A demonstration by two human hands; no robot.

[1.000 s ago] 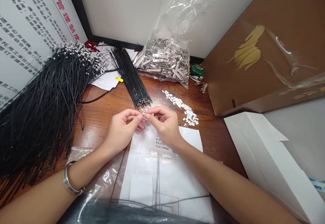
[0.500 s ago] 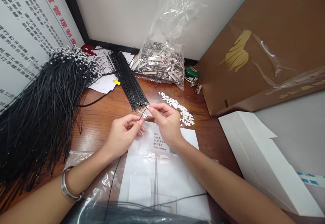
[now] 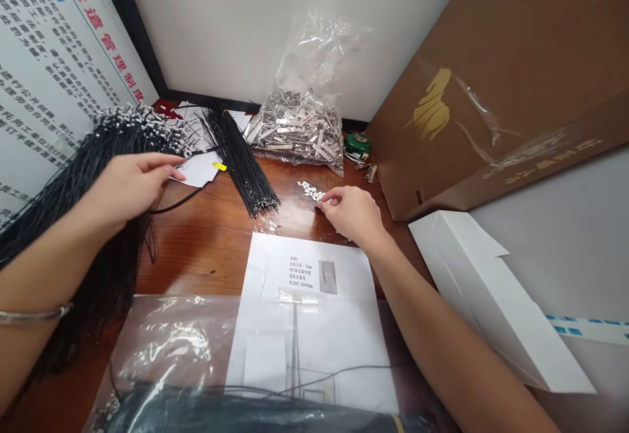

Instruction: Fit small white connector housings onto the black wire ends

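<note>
Left hand (image 3: pixel 128 187), right hand (image 3: pixel 354 213); 2 wire bundles (image 3: pixel 243 158).

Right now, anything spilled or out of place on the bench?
Small white pieces lie loose on the table by the right hand, and a few metal clips sit outside their bag. Nothing looks damaged.

Tiny white pieces (image 3: pixel 308 188), perhaps plastic, lie scattered; black wires (image 3: pixel 113 269) heaped.
</note>
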